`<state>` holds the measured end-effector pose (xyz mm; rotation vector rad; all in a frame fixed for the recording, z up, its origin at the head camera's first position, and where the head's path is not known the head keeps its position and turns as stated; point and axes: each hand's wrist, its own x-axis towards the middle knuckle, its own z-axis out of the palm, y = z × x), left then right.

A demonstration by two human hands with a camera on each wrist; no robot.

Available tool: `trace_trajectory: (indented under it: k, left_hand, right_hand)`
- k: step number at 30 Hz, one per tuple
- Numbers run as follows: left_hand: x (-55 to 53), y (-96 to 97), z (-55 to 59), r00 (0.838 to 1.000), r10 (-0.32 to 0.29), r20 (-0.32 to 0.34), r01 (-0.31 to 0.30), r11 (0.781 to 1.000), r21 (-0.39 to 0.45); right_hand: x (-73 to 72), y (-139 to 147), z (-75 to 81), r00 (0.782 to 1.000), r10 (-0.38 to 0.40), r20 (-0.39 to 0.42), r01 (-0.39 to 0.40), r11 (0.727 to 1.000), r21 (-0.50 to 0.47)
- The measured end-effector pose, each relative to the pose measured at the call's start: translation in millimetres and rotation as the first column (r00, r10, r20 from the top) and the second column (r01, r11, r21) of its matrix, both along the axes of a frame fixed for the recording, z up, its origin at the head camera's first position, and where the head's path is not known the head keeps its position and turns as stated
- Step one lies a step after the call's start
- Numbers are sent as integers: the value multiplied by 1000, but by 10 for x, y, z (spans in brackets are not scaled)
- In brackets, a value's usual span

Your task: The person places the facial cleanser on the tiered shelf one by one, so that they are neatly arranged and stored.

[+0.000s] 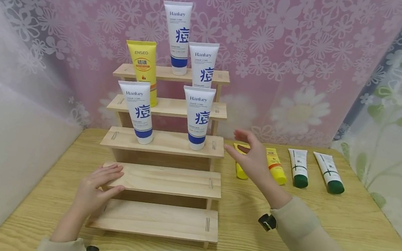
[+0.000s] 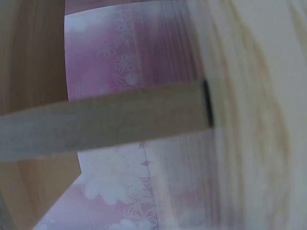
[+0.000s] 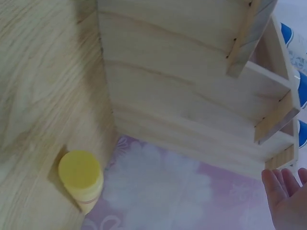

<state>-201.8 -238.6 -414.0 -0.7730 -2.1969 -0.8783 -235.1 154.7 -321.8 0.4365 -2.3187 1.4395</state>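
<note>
Head view: a stepped wooden rack (image 1: 159, 219) stands on a table (image 1: 246, 248). Four white tubes (image 1: 197, 112) and one yellow tube (image 1: 142, 62) stand upright, cap down, on its three far steps. The left hand (image 1: 97, 188) rests on the left end of the second-nearest step, fingers on top, thumb by the front edge; whether it pinches the board I cannot tell. The right hand (image 1: 253, 159) is just right of the rack, thumb and fingers apart, holding nothing. Partly behind it, two yellow tubes (image 1: 276, 168) lie on the table, caps nearest; farther right lie two green-capped tubes (image 1: 298, 167).

The tubes look light, smooth and perhaps slightly slippery, with soft walls that a hard squeeze would likely dent, but hardly fragile. The best hold seems to be round the full body just above the stiff cap; the flat crimped end probably bends.

Left wrist view: blurred rack boards, with flowered cloth (image 2: 105, 62) beyond; no hand shows.

Right wrist view: the rack's underside, a yellow cap (image 3: 79, 170) on the table at left, and the right hand's fingers, slightly bent and gripping nothing, at lower right.
</note>
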Motion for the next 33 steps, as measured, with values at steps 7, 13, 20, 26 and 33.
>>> trace_trajectory:
  k: [7, 13, 20, 26, 33]
  left_hand:
    - [-1, 2, 1, 1000, 2, -10, -2, 1000, -5]
    - [-10, 0, 1, 999, -8, -36, 8, 1000, -2]
    - [-5, 4, 3, 999, -13, -49, 13, 1000, -1]
    - [-1, 6, 8, 999, -8, -42, 8, 1000, -3]
    - [-8, -2, 2, 1000, -12, -27, 12, 1000, 2]
  right_hand:
    - [-62, 150, -134, 999, -12, 40, 11, 1000, 9]
    - [-180, 292, -287, 991, -26, 134, 22, 999, 29]
    - [-293, 438, -421, 969, -43, 245, 32, 998, 47]
    - [-398, 533, -546, 948, -99, 302, 60, 989, 134]
    - [-486, 608, -671, 923, -131, 363, 51, 974, 221]
